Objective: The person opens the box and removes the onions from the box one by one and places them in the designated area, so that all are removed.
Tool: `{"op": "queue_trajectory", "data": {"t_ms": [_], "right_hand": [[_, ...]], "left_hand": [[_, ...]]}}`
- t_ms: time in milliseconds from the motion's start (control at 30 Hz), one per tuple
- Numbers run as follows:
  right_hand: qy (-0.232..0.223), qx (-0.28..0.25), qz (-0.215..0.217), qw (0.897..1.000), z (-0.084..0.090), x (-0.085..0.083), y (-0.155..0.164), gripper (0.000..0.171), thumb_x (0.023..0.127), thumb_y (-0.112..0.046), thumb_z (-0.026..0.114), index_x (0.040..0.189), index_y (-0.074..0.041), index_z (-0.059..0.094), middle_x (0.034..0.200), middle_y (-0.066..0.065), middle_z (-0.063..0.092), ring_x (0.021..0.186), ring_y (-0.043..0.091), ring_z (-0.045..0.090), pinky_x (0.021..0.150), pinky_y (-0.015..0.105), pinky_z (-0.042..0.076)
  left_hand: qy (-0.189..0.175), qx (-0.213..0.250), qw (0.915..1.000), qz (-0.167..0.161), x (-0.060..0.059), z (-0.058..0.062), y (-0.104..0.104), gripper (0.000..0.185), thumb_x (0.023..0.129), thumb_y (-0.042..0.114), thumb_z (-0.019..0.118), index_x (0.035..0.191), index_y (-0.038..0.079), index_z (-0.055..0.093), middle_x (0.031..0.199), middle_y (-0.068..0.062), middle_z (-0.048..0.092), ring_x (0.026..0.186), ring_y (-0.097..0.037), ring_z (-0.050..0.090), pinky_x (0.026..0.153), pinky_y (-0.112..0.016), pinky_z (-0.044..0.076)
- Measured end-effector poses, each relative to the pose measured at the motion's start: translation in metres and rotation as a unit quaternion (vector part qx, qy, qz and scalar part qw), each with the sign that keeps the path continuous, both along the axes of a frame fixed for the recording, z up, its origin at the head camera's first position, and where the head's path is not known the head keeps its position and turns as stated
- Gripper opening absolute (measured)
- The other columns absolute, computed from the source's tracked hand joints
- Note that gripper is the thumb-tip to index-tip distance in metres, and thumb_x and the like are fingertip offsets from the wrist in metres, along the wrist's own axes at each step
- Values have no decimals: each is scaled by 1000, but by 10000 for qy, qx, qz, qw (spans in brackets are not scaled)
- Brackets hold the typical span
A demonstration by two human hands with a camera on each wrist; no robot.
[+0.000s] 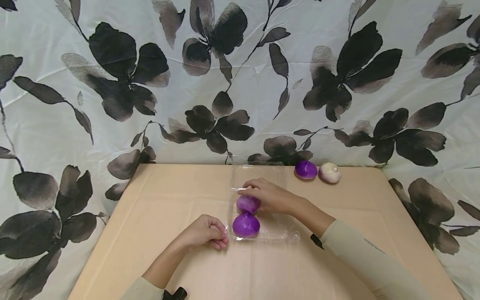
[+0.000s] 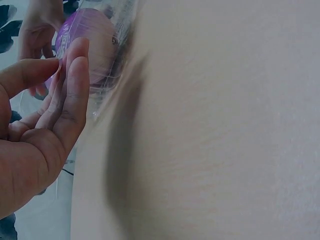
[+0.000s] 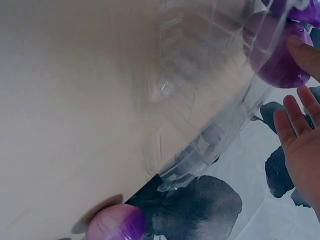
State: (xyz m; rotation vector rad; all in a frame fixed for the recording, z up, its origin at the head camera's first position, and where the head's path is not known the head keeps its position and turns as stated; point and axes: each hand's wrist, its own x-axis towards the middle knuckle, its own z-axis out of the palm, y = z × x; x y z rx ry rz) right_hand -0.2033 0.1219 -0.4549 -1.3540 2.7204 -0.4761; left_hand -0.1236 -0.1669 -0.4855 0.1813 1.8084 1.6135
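Two hands angled toward container

Purple onions block left of container; near-right corner passable.

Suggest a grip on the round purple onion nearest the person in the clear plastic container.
Grip the near round purple onion around its wide, bulging middle, probably from above and the head view's right: the clear plastic container is bare there, while its wall is close on the left and another round purple onion sits close behind.

Left grip at clear container, right grip on farther purple onion inside
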Motion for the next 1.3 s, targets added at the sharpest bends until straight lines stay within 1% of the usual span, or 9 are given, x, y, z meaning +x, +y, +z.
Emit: {"op": "queue_trajectory", "data": {"t_ms": [133,333,467,633,800,933,1067,1167,1300], "right_hand": [[-108,87,-100,9999,-2,1,-1,79,83,-12,86,152,-26,52,145,7,55,130,27,54,109,41,54],[18,197,32,9998,-4,2,-3,80,82,-7,86,152,-26,51,144,7,55,127,31,55,106,42,55],[143,209,62,9997,-5,2,-4,77,82,-7,86,150,-26,54,142,6,57,125,29,56,104,42,55],[335,353,118,9987,-9,1,-3,74,84,-9,85,149,-28,56,140,1,58,121,23,54,103,38,55],[360,335,134,9987,-11,0,-2,69,85,-11,85,146,-29,58,139,-1,58,121,22,53,102,36,54],[318,293,121,9990,-10,0,-2,67,85,-9,85,144,-28,60,138,-2,59,121,22,53,102,36,55],[198,229,20,9995,-9,0,-2,65,83,-8,85,141,-27,62,136,-1,59,121,21,54,103,35,55],[67,140,-87,9998,-7,0,0,61,85,-6,83,140,-27,63,136,-1,59,123,21,54,105,36,55],[-90,-76,-176,9998,-1,-1,1,54,89,-15,82,138,-26,64,135,1,59,125,21,54,105,37,55]], "left_hand": [[-9,-31,10000,-6,-1,1,2,12,92,-4,63,100,-14,63,86,-20,76,75,-22,77,71,-34,68],[-21,-37,10000,29,-1,2,3,8,92,-6,62,97,-12,64,85,-19,76,75,-23,77,71,-36,68],[-17,-34,10000,12,-1,1,3,9,91,-5,62,97,-12,64,84,-19,76,75,-23,77,71,-36,68],[-15,6,10000,1,-1,1,3,8,91,-5,62,96,-11,65,85,-19,76,75,-23,76,71,-35,68],[-6,11,10000,14,-2,2,2,8,91,-6,62,96,-11,64,85,-20,76,75,-23,76,71,-34,68],[-15,-3,10000,21,-1,1,2,8,91,-5,62,96,-10,64,85,-19,76,75,-23,77,70,-34,68],[-18,-2,10000,18,-1,1,2,9,91,-5,62,97,-11,65,85,-20,76,75,-23,76,70,-35,68],[-1,1,10000,12,-1,1,2,10,91,-5,63,98,-12,64,85,-20,76,76,-23,76,70,-35,68],[-15,-15,10000,-8,-2,1,1,13,91,-4,63,99,-14,63,86,-20,76,76,-23,77,71,-34,68]]}}
